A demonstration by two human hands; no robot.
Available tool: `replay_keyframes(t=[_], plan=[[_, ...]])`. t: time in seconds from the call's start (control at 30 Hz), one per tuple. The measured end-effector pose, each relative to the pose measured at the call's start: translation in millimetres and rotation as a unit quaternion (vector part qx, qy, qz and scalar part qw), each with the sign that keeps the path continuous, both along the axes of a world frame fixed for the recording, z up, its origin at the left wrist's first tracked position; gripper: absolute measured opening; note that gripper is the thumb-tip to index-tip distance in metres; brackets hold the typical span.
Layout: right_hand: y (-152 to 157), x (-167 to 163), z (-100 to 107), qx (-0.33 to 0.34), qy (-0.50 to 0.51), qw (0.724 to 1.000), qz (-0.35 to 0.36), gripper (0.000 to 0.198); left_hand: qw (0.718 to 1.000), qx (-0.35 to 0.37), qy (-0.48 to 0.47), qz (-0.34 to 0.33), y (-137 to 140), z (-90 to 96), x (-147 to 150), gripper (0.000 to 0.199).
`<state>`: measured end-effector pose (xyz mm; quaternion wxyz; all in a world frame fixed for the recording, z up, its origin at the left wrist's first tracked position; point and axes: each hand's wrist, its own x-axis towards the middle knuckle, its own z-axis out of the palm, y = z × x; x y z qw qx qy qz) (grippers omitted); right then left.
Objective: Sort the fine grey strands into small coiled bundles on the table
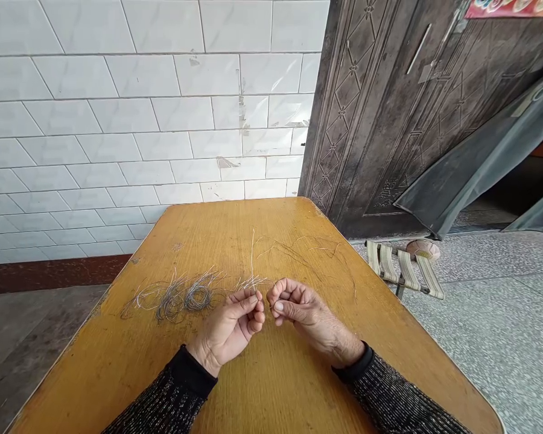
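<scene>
Above the middle of the wooden table (280, 386), my two hands are close together with their fingertips nearly meeting. My left hand (238, 316) pinches a thin wire (252, 256) that stands up from between thumb and forefinger. My right hand (301, 310) is closed in a pinch on thin wire too, with a fine strand curving from its fingertips; where the strand ends is hard to make out. Behind and left of my left hand lie coiled bundles of thin grey wire (198, 295). Several loose thin wires (294, 252) are scattered on the table beyond my right hand.
A white tiled wall (163, 114) stands at the table's far end, with a dark carved door (366, 108) to its right. A folding stool (405, 268) with striped webbing is on the speckled floor to the right. A grey curtain (484, 157) hangs by the doorway.
</scene>
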<state>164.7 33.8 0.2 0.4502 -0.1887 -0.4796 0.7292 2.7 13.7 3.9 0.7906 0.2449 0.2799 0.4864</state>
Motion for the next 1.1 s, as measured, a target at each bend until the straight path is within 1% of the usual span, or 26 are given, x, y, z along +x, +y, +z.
replay_keyframes(t=[0.1,0.27,0.33,0.43,0.5,0.63,0.8,1.0,1.1], plan=[[0.7,-0.2,-0.5,-0.006,0.000,1.000,-0.014,0.023,1.000,0.007,0.007,0.008,-0.4,-0.6,-0.1,0.016],[2.2,2.4,1.3,0.006,-0.030,1.000,0.001,0.022,0.999,0.016,0.023,0.026,-0.8,-1.7,1.0,0.015],[2.2,2.6,2.3,0.016,-0.042,0.999,-0.002,0.024,0.999,0.011,0.030,0.038,-0.5,-1.9,1.8,0.015],[1.4,0.3,2.1,0.036,-0.052,0.998,-0.012,0.029,0.997,-0.006,0.040,0.073,-0.3,-1.3,3.0,0.017],[0.7,-2.0,0.8,0.049,-0.056,0.997,-0.024,0.026,0.995,-0.018,0.043,0.089,-0.7,-0.4,3.6,0.019],[0.2,-4.9,-2.3,0.065,-0.065,0.994,-0.051,0.022,0.994,-0.022,0.054,0.093,-2.3,0.6,5.4,0.020],[-0.4,-8.2,-3.9,0.074,-0.054,0.995,-0.043,0.025,0.993,-0.009,0.064,0.099,-4.0,0.0,9.2,0.020],[-1.5,-13.1,-5.3,0.069,-0.041,0.995,-0.062,0.033,0.994,-0.018,0.038,0.099,-4.6,-0.5,12.7,0.019],[-2.1,-13.6,-6.3,0.069,-0.048,0.994,-0.070,0.033,0.995,-0.023,0.022,0.093,-4.5,-0.8,12.8,0.018]])
